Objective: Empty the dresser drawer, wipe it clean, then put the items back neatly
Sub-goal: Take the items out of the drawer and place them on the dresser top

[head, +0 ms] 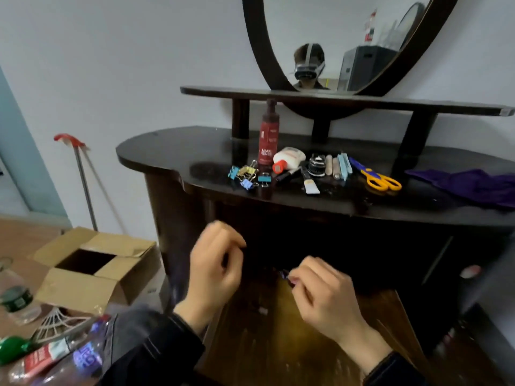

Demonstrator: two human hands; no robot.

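The dresser drawer [320, 338] is pulled out below me, showing its scratched brown wooden bottom with a small pale scrap on it. My right hand [326, 291] hovers over the drawer and pinches a small dark purple item [284, 273] at its fingertips; what it is I cannot tell. My left hand [216, 264] is raised at the drawer's left side with curled fingers, and nothing shows in it. On the dresser top [167, 151] lie binder clips [248, 174], a red bottle [268, 140], a white glue bottle [288, 157], a black jar [317, 164], scissors [376, 176] and a purple cloth [471, 185].
An open cardboard box [92, 268] stands on the floor at the left, with plastic bottles [55, 358] and a white fan-shaped thing nearby. A red-topped mop handle [83, 179] leans on the wall. A shelf and oval mirror [348, 37] rise behind the dresser top.
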